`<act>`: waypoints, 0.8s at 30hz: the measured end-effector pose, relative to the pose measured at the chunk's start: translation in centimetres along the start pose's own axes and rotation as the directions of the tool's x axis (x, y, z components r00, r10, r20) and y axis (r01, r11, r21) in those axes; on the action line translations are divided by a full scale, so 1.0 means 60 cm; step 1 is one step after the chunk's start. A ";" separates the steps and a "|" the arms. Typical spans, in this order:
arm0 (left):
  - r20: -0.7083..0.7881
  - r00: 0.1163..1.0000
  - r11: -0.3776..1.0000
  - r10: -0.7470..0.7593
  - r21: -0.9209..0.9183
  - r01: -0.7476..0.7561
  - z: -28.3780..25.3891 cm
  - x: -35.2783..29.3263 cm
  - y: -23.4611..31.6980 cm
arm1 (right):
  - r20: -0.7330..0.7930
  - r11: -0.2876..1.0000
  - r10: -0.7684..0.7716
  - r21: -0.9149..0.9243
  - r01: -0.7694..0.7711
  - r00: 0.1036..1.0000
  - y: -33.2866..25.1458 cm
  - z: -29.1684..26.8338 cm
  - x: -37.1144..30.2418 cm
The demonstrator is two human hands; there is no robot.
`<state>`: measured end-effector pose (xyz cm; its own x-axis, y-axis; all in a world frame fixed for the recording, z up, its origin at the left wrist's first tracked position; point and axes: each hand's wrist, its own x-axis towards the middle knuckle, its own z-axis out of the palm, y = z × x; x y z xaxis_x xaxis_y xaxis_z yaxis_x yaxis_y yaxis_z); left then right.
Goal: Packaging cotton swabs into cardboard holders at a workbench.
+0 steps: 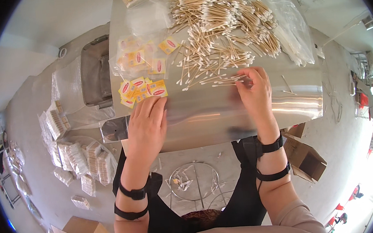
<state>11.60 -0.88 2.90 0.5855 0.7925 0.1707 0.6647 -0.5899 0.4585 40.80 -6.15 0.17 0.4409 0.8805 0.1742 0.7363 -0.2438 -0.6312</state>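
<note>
My right hand (256, 96) is at the near edge of a loose spread of cotton swabs (222, 81). Its thumb and fingers pinch a few of them by their right-hand ends, and the wooden sticks point to the left. My left hand (146, 125) lies palm down on the metal table, fingers stretched forward and nothing visible in them. Its fingertips touch or nearly touch the near edge of a small pile of yellow and white printed cards (142, 90). Whatever is under the left palm is hidden. Beyond lies a large heap of cotton swabs (218, 20).
Small clear bags with yellow cards (136, 58) lie behind the card pile. A clear plastic sheet (295, 40) covers the table's far right. To the left are a grey bin (96, 71) and packed swab bundles (81, 159). Open cardboard boxes (304, 157) stand on the floor.
</note>
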 end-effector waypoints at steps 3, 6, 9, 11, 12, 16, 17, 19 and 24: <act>-0.168 0.985 0.989 0.027 -0.141 -0.051 0.050 0.023 0.008 | 0.044 0.996 -0.079 -0.049 0.081 0.996 0.005 -0.003 -0.005; -0.175 0.985 0.985 -0.006 -0.173 -0.025 0.078 0.035 0.008 | 0.088 0.992 -0.124 0.027 0.122 0.988 0.001 0.011 -0.013; -0.204 0.979 0.981 -0.030 -0.194 -0.010 0.100 0.046 0.006 | 0.122 0.979 -0.197 0.072 0.189 0.973 -0.012 0.028 -0.024; -0.201 0.978 0.976 -0.056 -0.219 0.011 0.108 0.051 0.008 | 0.130 0.967 -0.247 0.101 0.235 0.960 -0.025 0.042 -0.033; -0.200 0.977 0.970 -0.079 -0.240 0.030 0.109 0.052 0.008 | 0.131 0.950 -0.300 0.132 0.283 0.945 -0.034 0.048 -0.040; -0.222 0.973 0.974 -0.068 -0.224 0.017 0.112 0.050 0.005 | 0.208 0.924 -0.365 0.201 0.326 0.907 -0.074 0.070 -0.064; -0.225 0.972 0.977 -0.071 -0.213 0.022 0.114 0.048 0.004 | 0.215 0.925 -0.361 0.205 0.320 0.907 -0.077 0.070 -0.066; -0.223 0.972 0.978 -0.077 -0.206 0.030 0.113 0.046 0.003 | 0.181 0.917 -0.341 0.282 0.284 0.923 -0.083 0.069 -0.066; -0.181 0.983 0.966 -0.012 -0.258 -0.036 0.092 0.047 0.001 | 0.119 0.938 -0.342 0.109 0.330 0.932 -0.059 0.034 -0.028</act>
<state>15.86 0.42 -1.41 0.4839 0.8144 0.3204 0.5012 -0.5580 0.6614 36.39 -5.94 0.56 0.0983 0.9524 0.2886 0.7800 0.1063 -0.6166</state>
